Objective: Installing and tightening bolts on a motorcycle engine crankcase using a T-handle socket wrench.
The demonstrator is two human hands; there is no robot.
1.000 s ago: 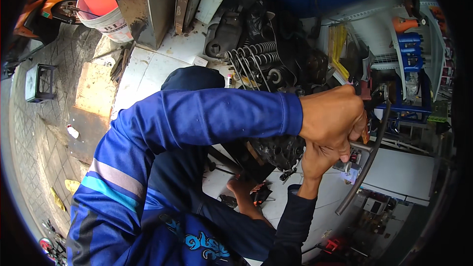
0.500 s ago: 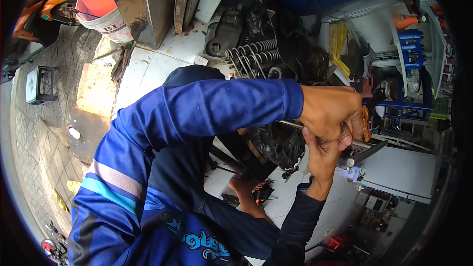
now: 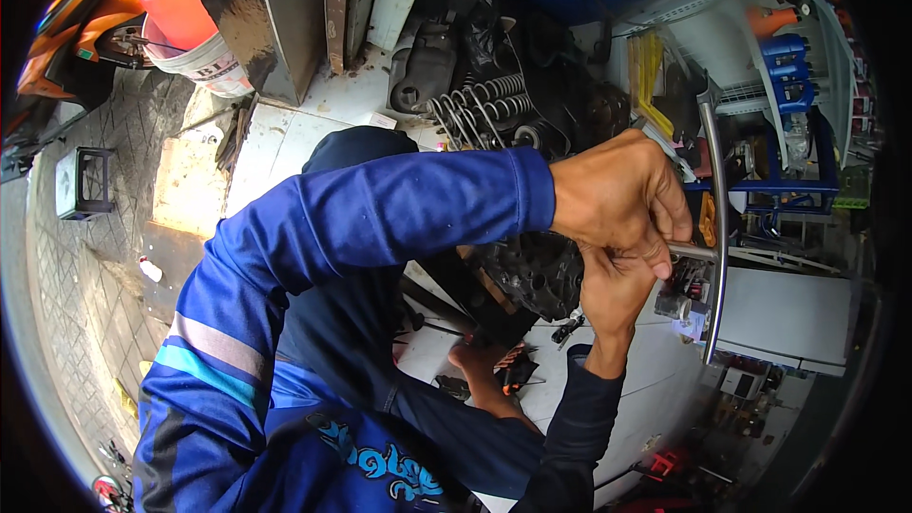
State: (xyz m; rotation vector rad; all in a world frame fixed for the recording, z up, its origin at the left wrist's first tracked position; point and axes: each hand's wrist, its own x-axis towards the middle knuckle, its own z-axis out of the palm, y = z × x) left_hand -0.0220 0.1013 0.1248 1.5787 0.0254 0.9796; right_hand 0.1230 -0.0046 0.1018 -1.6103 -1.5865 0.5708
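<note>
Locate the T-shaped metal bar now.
In the head view, the T-shaped metal bar is right of centre, jutting rightward past the left hand and right hand.

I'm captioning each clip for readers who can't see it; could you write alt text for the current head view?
A person's left hand and right hand overlap on the stem of a metal T-handle. Just left of them in the picture is a dark machine part, with coil springs above it and an orange bucket at upper left.
</note>
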